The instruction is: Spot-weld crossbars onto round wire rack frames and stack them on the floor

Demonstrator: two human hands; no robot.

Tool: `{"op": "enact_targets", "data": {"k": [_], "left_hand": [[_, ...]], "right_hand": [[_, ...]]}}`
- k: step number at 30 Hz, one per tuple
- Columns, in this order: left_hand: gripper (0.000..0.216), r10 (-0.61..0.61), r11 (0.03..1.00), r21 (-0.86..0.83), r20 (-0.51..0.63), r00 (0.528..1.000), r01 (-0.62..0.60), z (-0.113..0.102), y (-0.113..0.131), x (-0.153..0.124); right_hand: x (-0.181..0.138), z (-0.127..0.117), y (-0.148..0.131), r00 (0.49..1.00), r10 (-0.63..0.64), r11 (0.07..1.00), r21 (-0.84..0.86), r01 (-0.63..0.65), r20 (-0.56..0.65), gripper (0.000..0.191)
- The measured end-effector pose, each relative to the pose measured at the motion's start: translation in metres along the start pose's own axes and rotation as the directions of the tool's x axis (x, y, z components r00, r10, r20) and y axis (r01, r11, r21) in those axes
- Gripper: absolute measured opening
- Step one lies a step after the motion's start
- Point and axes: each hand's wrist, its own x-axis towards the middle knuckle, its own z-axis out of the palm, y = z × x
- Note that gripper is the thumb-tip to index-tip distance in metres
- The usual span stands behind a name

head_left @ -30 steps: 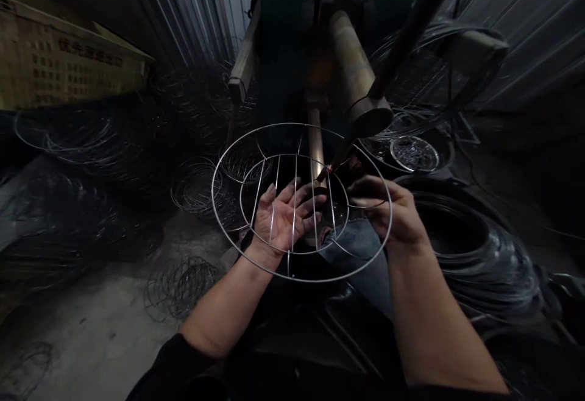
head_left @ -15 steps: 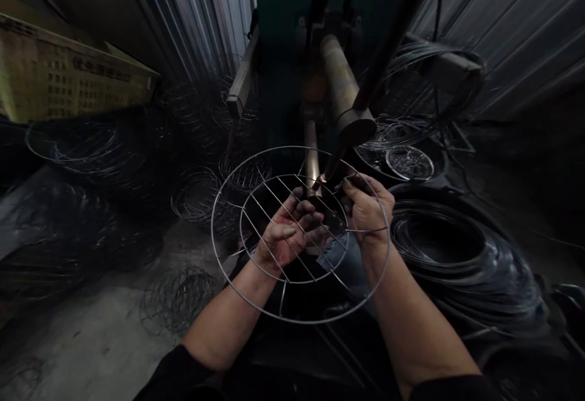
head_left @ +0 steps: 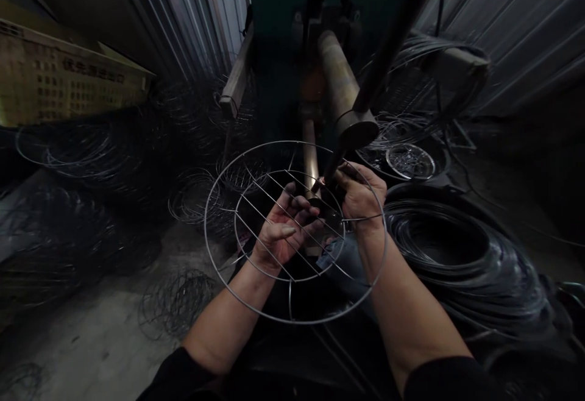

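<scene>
A round wire rack (head_left: 290,300), with an outer ring, an inner ring, short spokes and parallel bars, lies nearly level around the end of the lower metal rod (head_left: 311,160) of a machine. Beneath its bars is my left hand (head_left: 286,230), palm up, fingers loosely curled and apart. My right hand (head_left: 363,191) is closed at the rack's right side, thumb and fingers pinched together near a dark slanting rod (head_left: 333,166). What those fingers pinch is hidden in shadow. Above them juts a thick metal cylinder (head_left: 340,81).
Coils of wire (head_left: 507,273) are heaped at the right. Behind them a tub holds wire rings (head_left: 410,162). More wire pieces (head_left: 178,303) lie on the floor at left, below a yellow crate (head_left: 68,78). A wooden bar (head_left: 237,81) sticks out left of the machine.
The rack has turned slightly counterclockwise, its near spoke shifting right and its right spoke rising. My right hand has moved a little left and up. My left hand stays under the bars.
</scene>
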Motion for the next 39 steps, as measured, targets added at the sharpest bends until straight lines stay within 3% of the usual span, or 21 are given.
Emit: {"op": "enact_targets", "data": {"k": [13, 20, 23, 28, 30, 33, 39], "left_hand": [[0.067, 0.026, 0.999, 0.030, -0.023, 0.999, -0.025, 0.000, -0.003, 0.004], [0.071, 0.009, 1.000, 0.015, -0.015, 1.000, -0.009, 0.000, -0.003, 0.002], [0.074, -0.013, 0.999, 0.049, 0.007, 1.000, 0.012, 0.000, 0.000, 0.001], [0.067, -0.032, 0.998, 0.051, 0.025, 0.999, 0.031, -0.004, 0.002, 0.002], [0.065, -0.008, 0.998, 0.059, 0.025, 1.000, 0.007, -0.002, 0.000, 0.002], [0.067, 0.054, 0.994, 0.096, 0.014, 0.998, -0.056, 0.003, -0.004, 0.002], [0.068, 0.219, 0.962, 0.186, -0.081, 0.972, -0.201, 0.015, -0.007, 0.003]], "right_hand": [[0.007, 0.000, 0.001, 1.000, -0.011, 1.000, -0.017, 0.010, -0.012, 0.019], [0.008, 0.006, -0.010, 0.995, 0.101, 0.994, 0.031, -0.101, -0.008, 0.018], [-0.002, -0.009, -0.012, 0.982, 0.184, 0.983, 0.017, -0.184, 0.034, 0.025], [-0.046, -0.057, -0.025, 0.936, 0.341, 0.938, 0.035, -0.345, 0.087, 0.041], [-0.060, -0.065, -0.031, 0.947, 0.318, 0.944, 0.080, -0.320, 0.029, 0.037], [-0.063, -0.057, -0.034, 0.973, 0.201, 0.977, 0.092, -0.191, -0.116, 0.024], [-0.030, -0.023, -0.020, 0.978, 0.062, 0.998, 0.030, -0.057, -0.200, 0.027]]}}
